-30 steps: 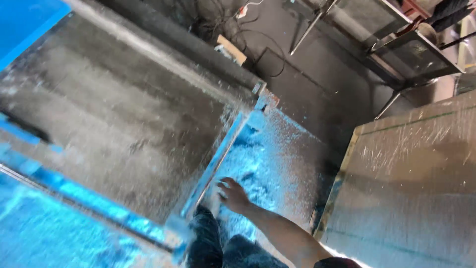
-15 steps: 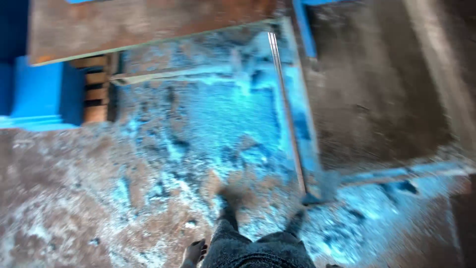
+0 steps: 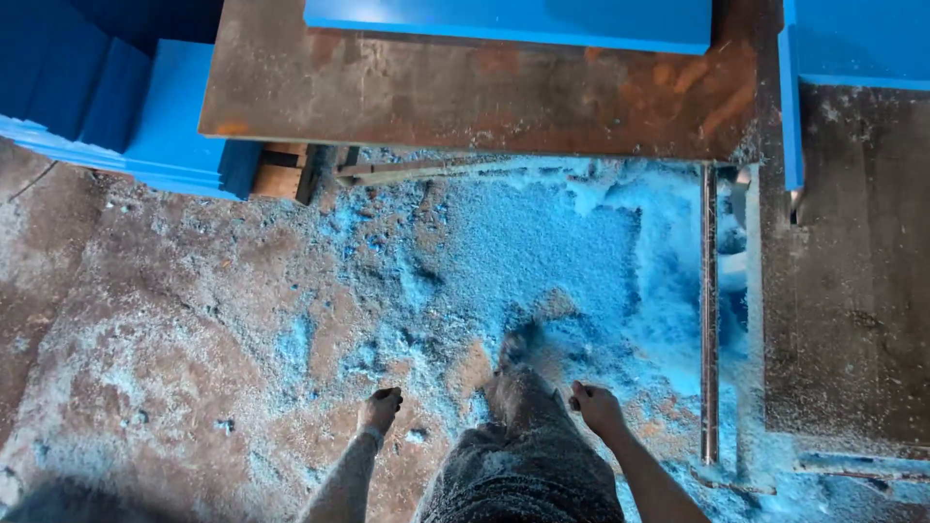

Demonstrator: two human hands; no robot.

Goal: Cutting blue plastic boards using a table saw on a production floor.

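Observation:
I look straight down at my legs and a floor covered in blue foam dust (image 3: 523, 242). My left hand (image 3: 380, 408) hangs at my side with its fingers curled and nothing in it. My right hand (image 3: 596, 409) hangs beside my right thigh, fingers loosely curled, also holding nothing. My dusty trouser leg (image 3: 528, 455) and one foot step forward between them. Neither hand touches anything.
A rusty brown table top (image 3: 465, 87) carrying a blue foam board (image 3: 504, 19) lies ahead. Stacked blue foam slabs (image 3: 116, 107) sit at the left on a wooden block (image 3: 276, 174). A grey machine bed (image 3: 852, 271) with a metal rail (image 3: 709, 310) runs along the right.
My view has swung from the grey machine bed toward the rusty table and foam stack. Both hands now hang in view; earlier only one arm showed.

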